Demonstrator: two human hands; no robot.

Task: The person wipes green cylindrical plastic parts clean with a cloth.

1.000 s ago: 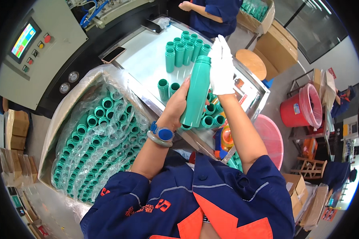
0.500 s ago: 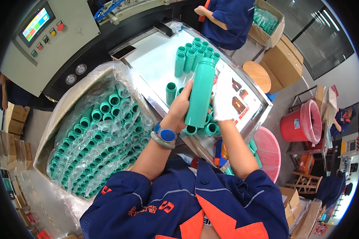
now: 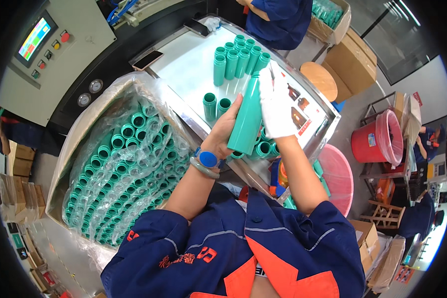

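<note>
A glossy green bottle [image 3: 246,121] is held tilted over the near part of the white table, its closed base toward me. Bare fingers of my left hand [image 3: 224,130] wrap its lower left side. White-gloved, my right hand [image 3: 277,107] is closed against its upper right side and covers most of the neck. Behind it stands a group of open-necked green bottles [image 3: 231,64]. Two more bottles [image 3: 209,107] stand left of the held one. Several others [image 3: 264,149] sit beneath it, partly hidden by my hands.
A lined carton [image 3: 59,164] full of green bottles under clear film stands at my left. Printed sheets [image 3: 303,111] and phones [image 3: 147,60] lie on the table [image 3: 179,59]. A pink bin [image 3: 338,174] stands at right. A machine panel [image 3: 59,49] is far left; a co-worker [image 3: 278,22] is across.
My gloved right hand has moved up along the bottle and now covers its neck and shoulder, which showed before. The bottle has tilted slightly. My left hand keeps its hold.
</note>
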